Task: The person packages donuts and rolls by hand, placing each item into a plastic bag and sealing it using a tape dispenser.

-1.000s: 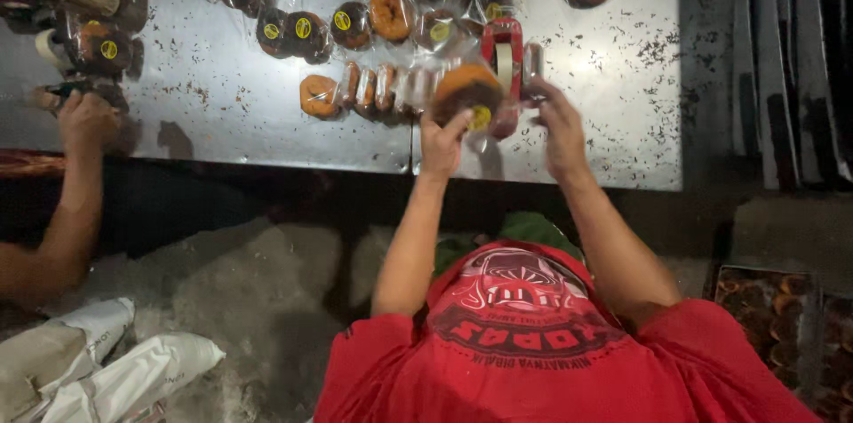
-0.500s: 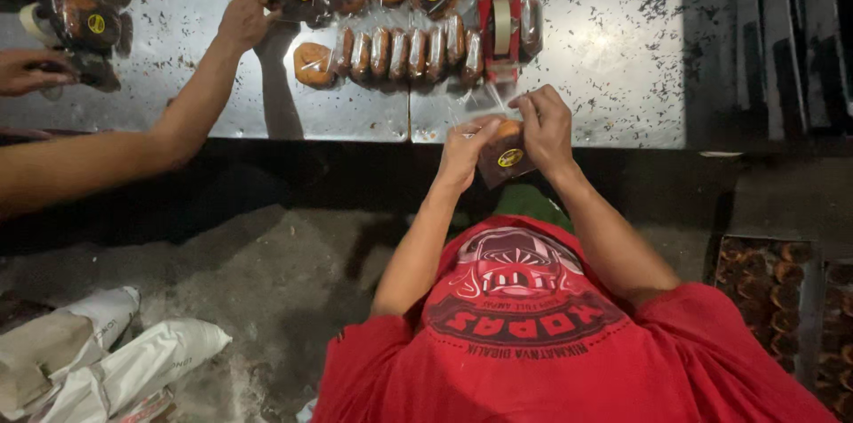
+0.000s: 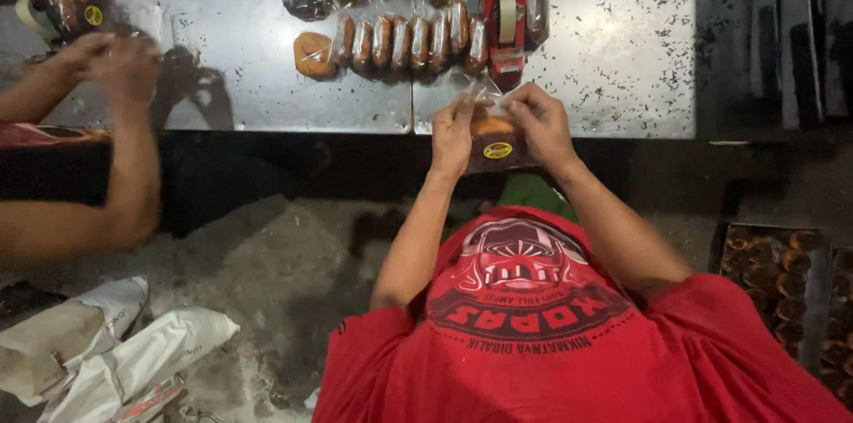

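Bagged doughnut [image 3: 494, 140] between left hand [image 3: 452, 134] and right hand [image 3: 544, 125] grip.

Left hand [image 3: 453, 134] and right hand [image 3: 544, 123] pinch the top of a bagged doughnut [image 3: 495, 142] just below a red tape dispenser [image 3: 505, 19] on a metal table [image 3: 267, 76], beside a row of wrapped doughnuts [image 3: 404, 39].

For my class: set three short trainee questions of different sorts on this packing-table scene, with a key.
1. True or false: both hands hold one bagged doughnut.
2. Which colour is the tape dispenser on the metal table: A green, B red, C blue?
3. Fill in: the row of bagged doughnuts lies to the ___ of the dispenser in the picture.

Key: 1 true: left hand and right hand both pinch the bag. 2 B. 3 left.
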